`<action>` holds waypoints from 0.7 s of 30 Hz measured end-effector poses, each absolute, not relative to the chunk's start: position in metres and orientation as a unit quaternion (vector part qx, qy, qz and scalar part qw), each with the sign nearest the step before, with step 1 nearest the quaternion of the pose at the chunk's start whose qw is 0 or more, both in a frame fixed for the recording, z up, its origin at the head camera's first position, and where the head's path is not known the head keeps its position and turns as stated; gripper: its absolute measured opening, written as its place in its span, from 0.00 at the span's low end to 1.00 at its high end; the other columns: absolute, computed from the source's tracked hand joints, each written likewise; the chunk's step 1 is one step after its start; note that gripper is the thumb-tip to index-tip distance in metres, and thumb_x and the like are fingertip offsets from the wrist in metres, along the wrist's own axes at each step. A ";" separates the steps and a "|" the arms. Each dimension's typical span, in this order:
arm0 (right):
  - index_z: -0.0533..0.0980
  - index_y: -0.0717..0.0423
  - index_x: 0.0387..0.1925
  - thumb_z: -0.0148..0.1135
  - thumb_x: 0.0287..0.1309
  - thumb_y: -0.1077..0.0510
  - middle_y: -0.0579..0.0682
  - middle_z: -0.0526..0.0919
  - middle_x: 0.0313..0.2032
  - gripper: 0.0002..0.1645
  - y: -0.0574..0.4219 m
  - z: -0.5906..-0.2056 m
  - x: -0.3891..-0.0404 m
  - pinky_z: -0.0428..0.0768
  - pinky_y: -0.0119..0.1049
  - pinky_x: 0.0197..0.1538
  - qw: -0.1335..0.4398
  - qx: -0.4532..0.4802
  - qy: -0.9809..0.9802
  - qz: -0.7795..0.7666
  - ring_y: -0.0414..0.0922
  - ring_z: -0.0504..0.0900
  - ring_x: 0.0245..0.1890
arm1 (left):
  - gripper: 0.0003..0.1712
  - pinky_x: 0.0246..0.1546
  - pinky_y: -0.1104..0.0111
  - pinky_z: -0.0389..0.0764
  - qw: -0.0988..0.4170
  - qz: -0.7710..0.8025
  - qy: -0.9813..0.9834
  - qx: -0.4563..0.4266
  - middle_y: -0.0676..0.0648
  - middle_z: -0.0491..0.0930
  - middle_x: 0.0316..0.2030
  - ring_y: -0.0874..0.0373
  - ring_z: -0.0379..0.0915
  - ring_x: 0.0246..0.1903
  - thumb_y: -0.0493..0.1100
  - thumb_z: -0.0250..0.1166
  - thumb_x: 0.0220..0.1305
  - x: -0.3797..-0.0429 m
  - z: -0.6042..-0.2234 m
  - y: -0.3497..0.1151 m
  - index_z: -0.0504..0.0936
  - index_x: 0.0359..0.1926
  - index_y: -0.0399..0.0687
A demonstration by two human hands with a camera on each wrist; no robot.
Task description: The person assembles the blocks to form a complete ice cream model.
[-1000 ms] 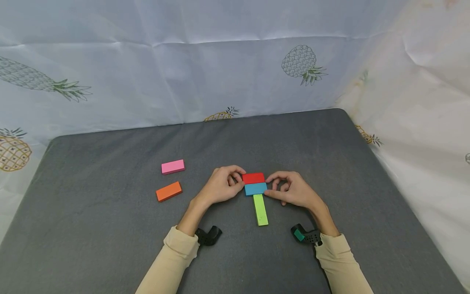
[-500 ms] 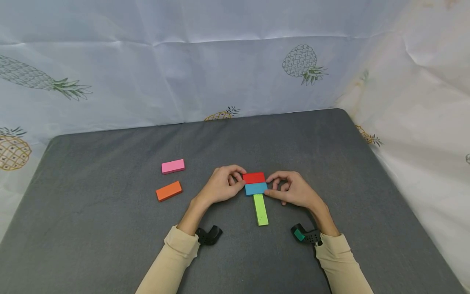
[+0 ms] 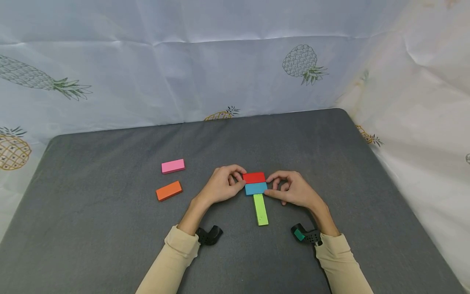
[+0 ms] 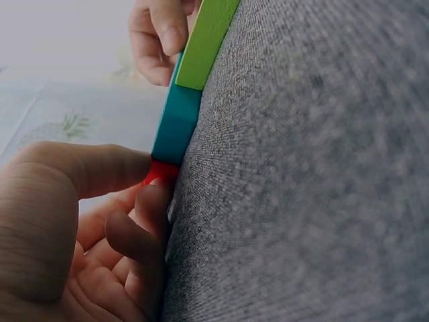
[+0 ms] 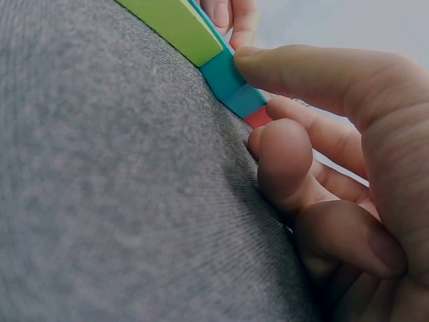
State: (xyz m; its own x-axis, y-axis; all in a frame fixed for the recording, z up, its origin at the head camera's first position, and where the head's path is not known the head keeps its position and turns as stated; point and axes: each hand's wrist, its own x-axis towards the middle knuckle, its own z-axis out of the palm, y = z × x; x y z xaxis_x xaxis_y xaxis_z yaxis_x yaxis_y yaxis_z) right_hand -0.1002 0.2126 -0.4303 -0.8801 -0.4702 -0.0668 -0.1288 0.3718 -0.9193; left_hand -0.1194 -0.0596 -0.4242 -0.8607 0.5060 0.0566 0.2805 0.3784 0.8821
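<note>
Together, a person's two hands bracket a small row of coloured blocks on a grey cloth-covered table, squaring up the pieces in what looks like an alignment step. The left hand sets thumb and forefinger, held apart, at the left end of the red block, the thumb close to the seam with the blue block. The right hand mirrors it, thumb against the blue block's right end and forefinger at the red one's; its remaining fingers curl loosely. Neither hand wraps round a block, and how hard the fingertips press cannot be told.

The red block lies flat along the far side of the blue, long edges meeting. The lime-green block runs from the blue one's near side toward the person, like a stem beneath a crossbar. Off to the person's left, untouched and well apart from the row, lie a pink block and, nearer, an orange block.

The next move probably calls for an even, light push from both ends, then a clean release that leaves the seams undisturbed, before the left hand reaches for either spare piece.
</note>
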 end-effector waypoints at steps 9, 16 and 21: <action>0.80 0.61 0.48 0.70 0.63 0.61 0.54 0.81 0.28 0.14 0.213 -0.432 -0.101 0.77 0.36 0.20 0.157 -0.178 0.813 -0.531 0.39 0.75 0.11 | 0.14 0.26 0.74 0.74 0.112 0.506 0.821 0.238 0.41 0.86 0.35 0.66 0.71 0.20 0.36 0.64 0.68 -0.118 -0.424 -0.060 0.83 0.52 0.36; 0.79 0.60 0.53 0.66 0.67 0.59 0.55 0.82 0.27 0.15 0.211 -0.431 -0.105 0.76 0.37 0.20 0.138 -0.171 0.819 -0.530 0.41 0.75 0.10 | 0.14 0.25 0.74 0.73 0.111 0.505 0.822 0.238 0.41 0.86 0.35 0.66 0.71 0.20 0.36 0.64 0.68 -0.118 -0.424 -0.060 0.83 0.52 0.36; 0.79 0.56 0.56 0.66 0.68 0.57 0.54 0.81 0.24 0.18 0.208 -0.432 -0.106 0.74 0.36 0.17 0.131 -0.168 0.826 -0.522 0.41 0.74 0.09 | 0.14 0.25 0.74 0.73 0.112 0.508 0.820 0.239 0.41 0.86 0.35 0.66 0.71 0.19 0.36 0.63 0.68 -0.117 -0.423 -0.060 0.83 0.53 0.36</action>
